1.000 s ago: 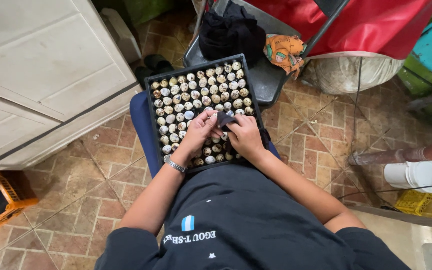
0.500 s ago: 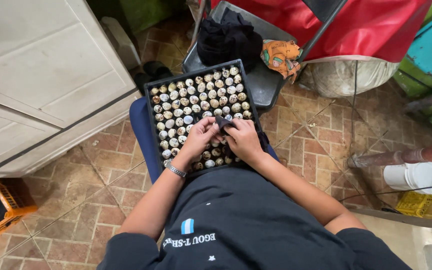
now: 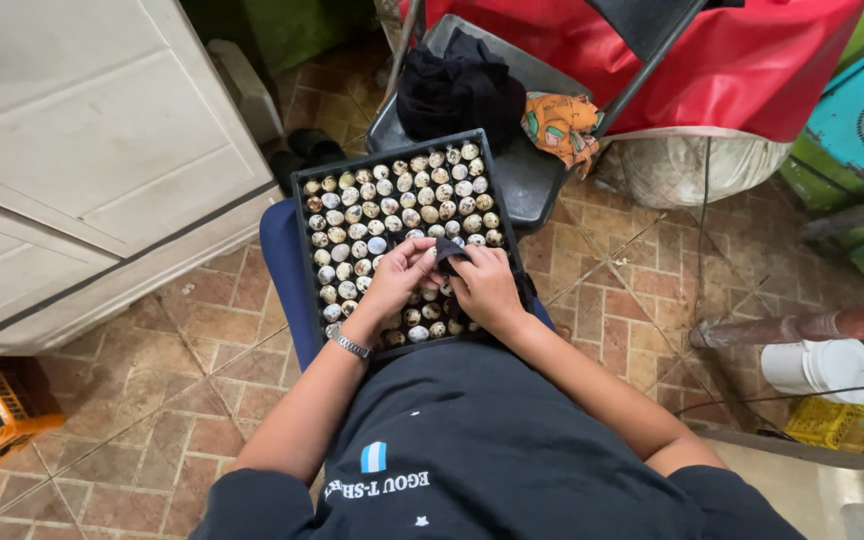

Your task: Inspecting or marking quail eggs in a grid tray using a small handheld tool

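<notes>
Black tray of speckled quail eggs sits on your lap over a blue seat | your left hand and right hand meet above its near half, both pinching a small dark cloth, possibly around one egg | wristwatch on left wrist

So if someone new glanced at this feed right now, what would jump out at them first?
Probably the black tray packed with small speckled eggs, resting on the person's lap in the middle of the view. Over its near edge, the left hand and right hand meet, pinching a small dark cloth. Behind the tray, a bright red cover fills the top right.
</notes>
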